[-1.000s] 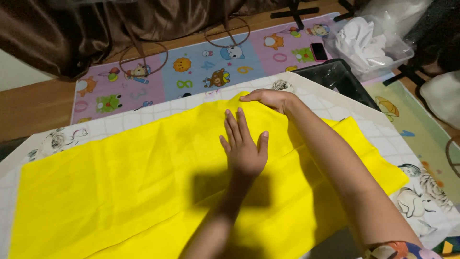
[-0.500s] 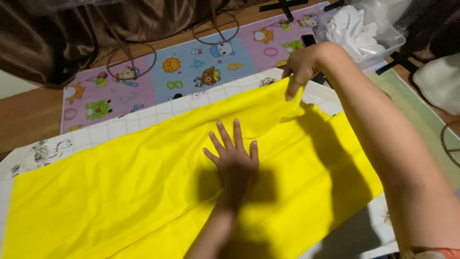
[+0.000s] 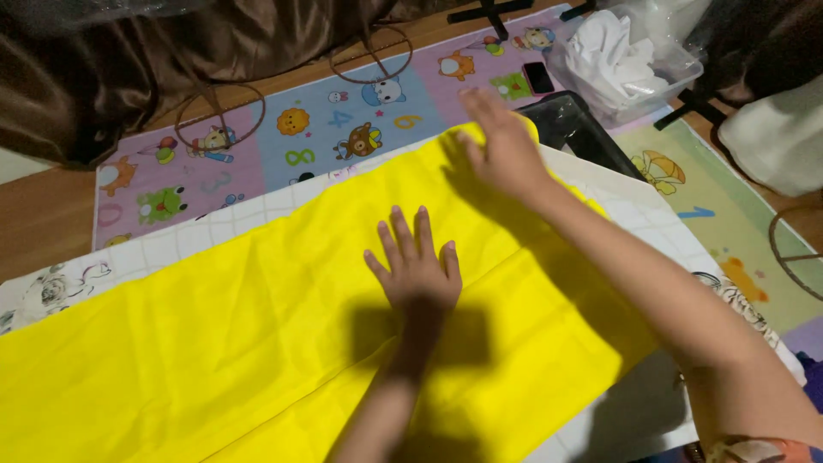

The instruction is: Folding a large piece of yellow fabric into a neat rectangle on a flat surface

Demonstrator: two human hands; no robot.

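Note:
A large bright yellow cloth (image 3: pixel 257 334) lies spread over a white board with a grid pattern (image 3: pixel 163 253). My left hand (image 3: pixel 416 266) rests flat on the middle of the cloth, fingers spread. My right hand (image 3: pixel 501 146) lies palm down on the cloth's far right corner, fingers apart and blurred with motion. Neither hand holds anything.
A colourful children's play mat (image 3: pixel 326 129) with animals lies beyond the board. Two wire hoops (image 3: pixel 210 120) rest on it. A clear plastic tub (image 3: pixel 626 64) with white cloth, a phone (image 3: pixel 538 77) and a black tray (image 3: pixel 574 129) sit at the far right. Brown fabric (image 3: pixel 129 51) bunches at the back.
My right hand lifted off the cloth's far edge, then came back down flat on the far right corner. My left hand stayed pressed on the cloth's middle.

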